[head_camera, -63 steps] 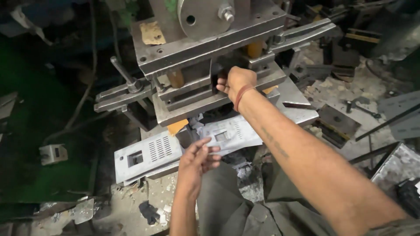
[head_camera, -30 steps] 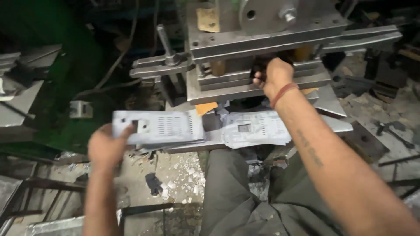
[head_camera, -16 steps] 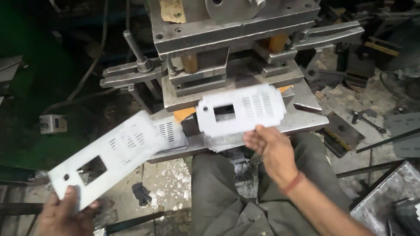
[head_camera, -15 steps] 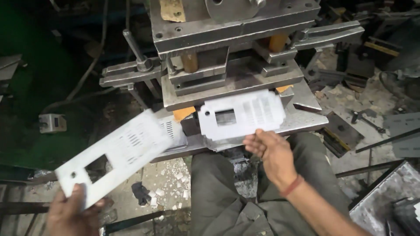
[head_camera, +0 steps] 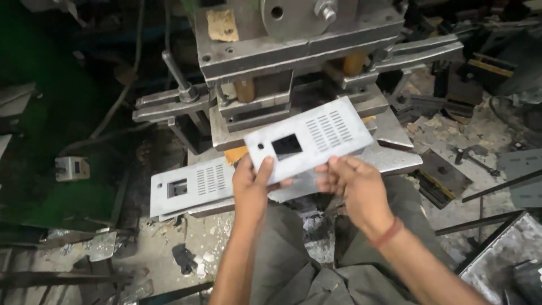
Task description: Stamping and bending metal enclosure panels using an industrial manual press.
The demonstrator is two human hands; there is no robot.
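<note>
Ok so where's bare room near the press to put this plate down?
Bare press bed, right of the held plate, under the right hand. The stacked plates fill the left ledge; the floor to the right is littered with scrap.

Steel press machine (head_camera: 293,62) stands just beyond the hands, lever handle (head_camera: 175,73) on its left. Gritty concrete floor (head_camera: 451,135) to the right, strewn with metal scrap. Dark green surface (head_camera: 51,113) far left. Dim light.
</note>
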